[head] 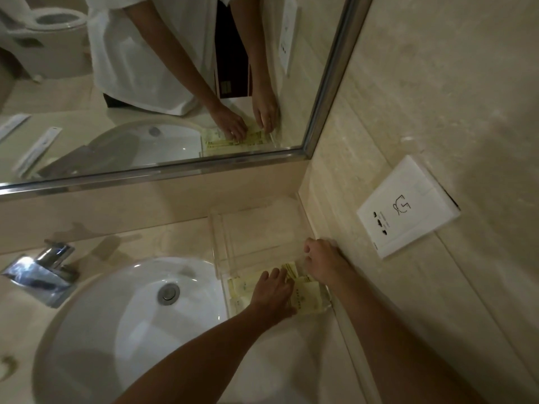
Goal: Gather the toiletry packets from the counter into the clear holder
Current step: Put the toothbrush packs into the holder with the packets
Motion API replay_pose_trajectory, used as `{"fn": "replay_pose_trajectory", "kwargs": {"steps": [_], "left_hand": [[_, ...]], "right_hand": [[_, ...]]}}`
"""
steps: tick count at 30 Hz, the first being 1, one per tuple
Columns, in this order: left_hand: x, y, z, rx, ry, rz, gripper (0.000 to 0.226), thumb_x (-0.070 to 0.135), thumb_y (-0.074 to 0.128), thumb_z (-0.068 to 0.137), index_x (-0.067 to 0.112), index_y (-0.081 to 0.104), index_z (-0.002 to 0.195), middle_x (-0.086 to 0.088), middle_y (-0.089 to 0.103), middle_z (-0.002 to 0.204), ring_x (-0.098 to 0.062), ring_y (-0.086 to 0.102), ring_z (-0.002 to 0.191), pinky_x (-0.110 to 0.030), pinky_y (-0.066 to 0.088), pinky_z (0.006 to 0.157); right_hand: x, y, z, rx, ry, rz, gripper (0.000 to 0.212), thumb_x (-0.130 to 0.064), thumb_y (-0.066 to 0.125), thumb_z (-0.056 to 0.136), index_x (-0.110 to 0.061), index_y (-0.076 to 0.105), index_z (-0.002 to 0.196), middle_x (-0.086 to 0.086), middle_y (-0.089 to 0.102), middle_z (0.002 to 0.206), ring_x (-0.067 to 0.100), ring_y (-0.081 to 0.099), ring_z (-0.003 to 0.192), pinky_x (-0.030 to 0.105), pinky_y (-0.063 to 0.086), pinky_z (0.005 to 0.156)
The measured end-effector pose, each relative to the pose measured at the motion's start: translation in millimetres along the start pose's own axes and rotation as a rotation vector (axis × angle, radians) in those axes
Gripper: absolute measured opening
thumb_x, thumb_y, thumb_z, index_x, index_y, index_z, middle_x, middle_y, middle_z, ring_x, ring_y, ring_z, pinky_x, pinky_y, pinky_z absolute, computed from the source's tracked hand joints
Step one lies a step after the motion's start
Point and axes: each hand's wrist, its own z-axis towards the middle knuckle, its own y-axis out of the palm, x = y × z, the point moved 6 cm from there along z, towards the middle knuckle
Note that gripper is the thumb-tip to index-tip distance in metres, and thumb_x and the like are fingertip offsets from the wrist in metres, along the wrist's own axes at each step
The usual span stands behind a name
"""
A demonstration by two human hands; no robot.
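Lower right of centre: left hand presses spread fingers on yellow packets; right hand seemingly grips the clear holder, its fingertips hidden.

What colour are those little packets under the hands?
Pale yellow with darker yellow-green print, on the packets by the sink, seen best in the head view.

Dim beige-tiled bathroom: framed mirror, white basin, chrome tap, wall socket.

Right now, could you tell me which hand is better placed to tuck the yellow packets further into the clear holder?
Left, probably. The left hand lies flat on the yellow packets, while the right hand is at the clear holder by the wall, seemingly steadying it.
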Motion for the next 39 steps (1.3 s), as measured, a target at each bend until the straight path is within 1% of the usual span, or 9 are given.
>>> {"fn": "replay_pose_trajectory", "kwargs": {"steps": [7,11,14,20,22,25,32,35,39], "left_hand": [[-3,1,2,0.012,-0.037,-0.008,0.065,0.056,0.054,0.084,0.009,0.045,0.129,-0.015,0.044,0.133,-0.031,0.041,0.118,-0.045,0.037,0.098],[-8,-3,1,0.037,-0.026,-0.028,0.063,0.056,0.052,0.085,0.009,0.046,0.128,-0.014,0.045,0.129,-0.031,0.042,0.115,-0.045,0.038,0.096],[-18,-11,-5,0.075,-0.045,-0.023,0.06,0.056,0.052,0.085,0.01,0.049,0.123,-0.013,0.049,0.121,-0.029,0.044,0.108,-0.043,0.039,0.092],[-59,-32,-31,0.158,-0.141,-0.036,0.042,0.044,0.045,0.093,0.01,0.052,0.115,-0.012,0.053,0.117,-0.028,0.048,0.106,-0.043,0.041,0.092],[-77,-39,-46,0.171,-0.197,-0.037,0.034,0.036,0.043,0.094,0.01,0.051,0.115,-0.012,0.054,0.117,-0.028,0.049,0.107,-0.042,0.041,0.094],[-106,-45,-71,0.165,-0.284,-0.039,0.027,0.026,0.044,0.092,0.01,0.052,0.112,-0.011,0.057,0.116,-0.027,0.051,0.106,-0.04,0.04,0.093],[-171,-50,-150,0.14,-0.488,-0.103,0.022,0.022,0.045,0.088,0.012,0.058,0.102,-0.009,0.063,0.11,-0.027,0.057,0.103,-0.04,0.037,0.093],[-196,-50,-193,0.15,-0.572,-0.151,0.02,0.019,0.047,0.083,0.012,0.059,0.097,-0.008,0.064,0.108,-0.026,0.057,0.101,-0.04,0.036,0.093],[-224,-39,-258,0.173,-0.675,-0.185,0.016,0.023,0.046,0.088,0.014,0.057,0.094,-0.008,0.063,0.106,-0.026,0.056,0.1,-0.04,0.036,0.093]], "right_hand": [[4,4,1,-0.029,0.001,0.002,0.01,-0.008,0.051,0.088,-0.011,0.058,0.095,0.01,0.064,0.097,0.028,0.062,0.089,0.038,0.055,0.074],[2,4,1,-0.041,-0.003,-0.015,0.009,-0.011,0.052,0.088,-0.013,0.057,0.095,0.009,0.064,0.096,0.028,0.062,0.089,0.038,0.056,0.074],[-1,3,0,-0.057,0.007,-0.032,0.007,-0.014,0.052,0.087,-0.016,0.056,0.094,0.006,0.063,0.094,0.026,0.062,0.083,0.039,0.057,0.072],[-23,1,-6,-0.083,-0.021,-0.03,0.013,-0.008,0.047,0.089,-0.02,0.053,0.093,0.006,0.058,0.102,0.025,0.058,0.086,0.034,0.048,0.072],[-39,2,-9,-0.11,-0.034,-0.034,0.021,-0.003,0.043,0.088,-0.019,0.053,0.097,0.006,0.055,0.104,0.025,0.056,0.089,0.032,0.045,0.072],[-70,1,-17,-0.122,-0.09,-0.075,0.029,0.0,0.042,0.086,-0.018,0.058,0.102,0.005,0.055,0.105,0.023,0.054,0.084,0.031,0.042,0.07],[-162,18,-42,-0.13,-0.33,-0.146,0.013,-0.014,0.047,0.09,-0.015,0.057,0.097,0.01,0.058,0.106,0.03,0.059,0.093,0.032,0.041,0.071],[-207,30,-58,-0.132,-0.4,-0.171,0.014,-0.015,0.046,0.092,-0.014,0.057,0.1,0.012,0.058,0.109,0.031,0.059,0.098,0.035,0.045,0.077],[-262,54,-81,-0.16,-0.479,-0.204,0.019,-0.017,0.044,0.092,-0.015,0.059,0.104,0.012,0.058,0.114,0.032,0.058,0.103,0.036,0.045,0.083]]}}
